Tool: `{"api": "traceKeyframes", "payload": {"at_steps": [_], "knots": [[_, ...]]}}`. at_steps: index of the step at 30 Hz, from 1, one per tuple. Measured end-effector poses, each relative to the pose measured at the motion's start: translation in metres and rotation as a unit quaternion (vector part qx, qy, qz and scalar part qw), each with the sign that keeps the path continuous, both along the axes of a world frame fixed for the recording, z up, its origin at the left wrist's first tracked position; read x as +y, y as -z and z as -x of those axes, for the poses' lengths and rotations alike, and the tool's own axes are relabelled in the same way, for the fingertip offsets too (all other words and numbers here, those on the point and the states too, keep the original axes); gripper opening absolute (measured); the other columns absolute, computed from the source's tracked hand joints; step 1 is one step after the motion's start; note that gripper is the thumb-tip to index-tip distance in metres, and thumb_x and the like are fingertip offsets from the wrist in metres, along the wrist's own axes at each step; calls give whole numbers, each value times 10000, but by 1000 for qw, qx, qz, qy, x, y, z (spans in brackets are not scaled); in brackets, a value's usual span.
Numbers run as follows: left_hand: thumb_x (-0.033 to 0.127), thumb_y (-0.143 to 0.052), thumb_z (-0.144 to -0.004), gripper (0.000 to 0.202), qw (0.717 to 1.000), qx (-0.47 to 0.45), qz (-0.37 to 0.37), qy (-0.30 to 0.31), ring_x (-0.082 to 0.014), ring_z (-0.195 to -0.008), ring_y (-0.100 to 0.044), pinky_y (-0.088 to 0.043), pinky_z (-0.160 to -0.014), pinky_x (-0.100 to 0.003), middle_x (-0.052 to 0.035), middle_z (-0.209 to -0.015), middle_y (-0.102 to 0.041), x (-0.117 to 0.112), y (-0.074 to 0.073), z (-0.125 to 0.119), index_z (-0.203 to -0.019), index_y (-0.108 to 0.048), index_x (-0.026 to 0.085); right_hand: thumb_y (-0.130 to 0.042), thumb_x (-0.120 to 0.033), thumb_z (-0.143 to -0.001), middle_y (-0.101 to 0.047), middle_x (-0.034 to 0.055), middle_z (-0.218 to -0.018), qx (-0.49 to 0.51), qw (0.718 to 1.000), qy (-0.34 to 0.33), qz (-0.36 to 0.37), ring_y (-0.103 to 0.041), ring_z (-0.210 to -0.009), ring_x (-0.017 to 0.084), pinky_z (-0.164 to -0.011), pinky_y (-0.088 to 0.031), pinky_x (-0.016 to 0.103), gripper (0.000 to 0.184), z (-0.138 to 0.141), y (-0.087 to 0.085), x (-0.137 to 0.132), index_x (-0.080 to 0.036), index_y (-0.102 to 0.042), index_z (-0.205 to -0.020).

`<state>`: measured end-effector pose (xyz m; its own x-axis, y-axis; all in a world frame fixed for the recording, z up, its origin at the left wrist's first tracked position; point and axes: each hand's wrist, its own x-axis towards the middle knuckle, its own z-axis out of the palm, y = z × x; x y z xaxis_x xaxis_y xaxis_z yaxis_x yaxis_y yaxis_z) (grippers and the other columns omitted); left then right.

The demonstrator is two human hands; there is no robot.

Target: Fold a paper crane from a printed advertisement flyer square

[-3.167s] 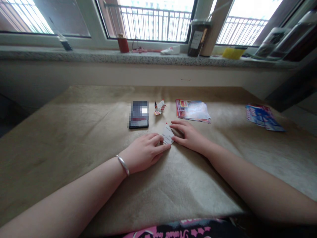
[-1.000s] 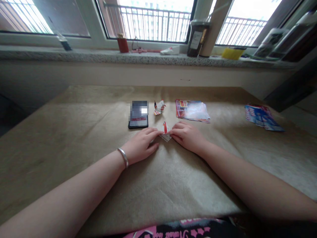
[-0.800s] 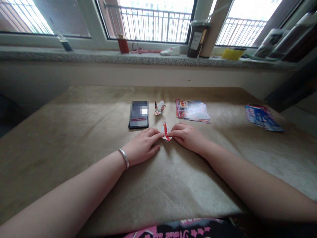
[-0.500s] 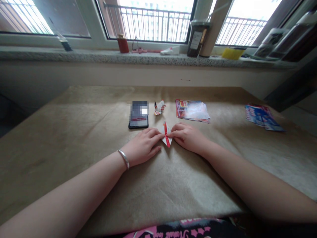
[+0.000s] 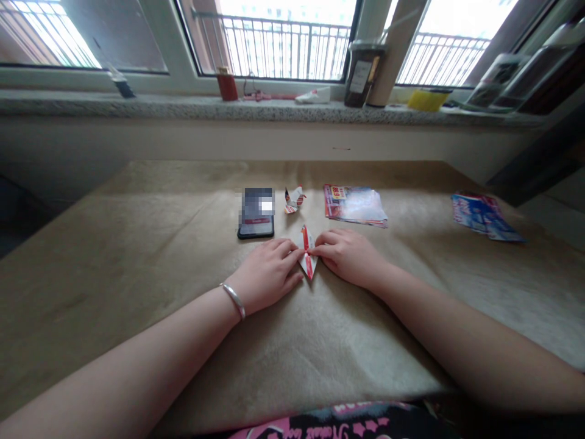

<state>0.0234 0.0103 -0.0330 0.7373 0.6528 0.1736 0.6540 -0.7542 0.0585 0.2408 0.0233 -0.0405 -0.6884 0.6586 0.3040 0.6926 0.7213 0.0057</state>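
Note:
A small folded paper [image 5: 309, 268], white with a red stripe and pointed at both ends, lies on the table between my hands. From the left, my left hand [image 5: 270, 268] presses its fingertips on the paper's left edge, with the thumb close to the lower tip. My right hand [image 5: 346, 253] has its index finger on the middle of the paper and the other fingers curled beneath. Just beyond stands a finished-looking paper crane [image 5: 294, 200], white with red and dark patterns. Fingers cover parts of the paper's sides.
A phone [image 5: 256, 213] lies behind my left hand. Printed sheets [image 5: 355, 205] are stacked beyond my right hand, with more leaflets [image 5: 485, 216] farther right. All rest on the tan-covered table [image 5: 114, 256]. A windowsill [image 5: 164, 107] behind holds a red cylinder [image 5: 227, 85] and a dark jar [image 5: 363, 76].
My left hand has shifted slightly right and nearer to me, its thumb now by the paper's lower tip. The right hand stays at the paper almost unmoved.

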Motion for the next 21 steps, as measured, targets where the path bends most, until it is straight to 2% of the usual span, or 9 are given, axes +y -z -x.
{"api": "traceKeyframes", "payload": {"at_steps": [7,12,17,21], "knots": [[367,-469,-888,379,1000,-6,-4,1,-254,-1125,-519,-446,-952,-397,-101,-1194,-555,0,1,3,-1198,-525,155,-501,-199,-870,-680,23,-934,-8,1000,25,6,-599,-839,185,-775,-431,320,229,-5,-3,-1,-248,-714,-939],[365,-486,-881,347,999,-13,-30,-2,-279,-1238,-432,-326,-1064,-472,-91,-1176,-589,1,1,5,-1144,-574,156,-506,-205,-868,-696,22,-928,1,1000,28,11,-616,-825,184,-770,-455,326,222,-5,-5,-1,-236,-722,-909],[333,-491,-880,315,999,-19,-33,-5,-278,-1216,-459,-355,-1044,-469,-86,-1141,-618,3,-2,7,-1109,-608,150,-510,-172,-850,-713,15,-945,19,1000,13,1,-588,-1035,223,-924,-429,367,219,-7,-3,-1,-211,-724,-879],[314,-500,-874,292,999,-28,-40,-3,-282,-1206,-470,-365,-1035,-477,-80,-1115,-633,3,-1,8,-1084,-626,154,-510,-181,-851,-714,1,-956,17,1000,14,1,-583,-1048,226,-940,-427,385,217,-9,-2,-2,-217,-722,-879]]}}
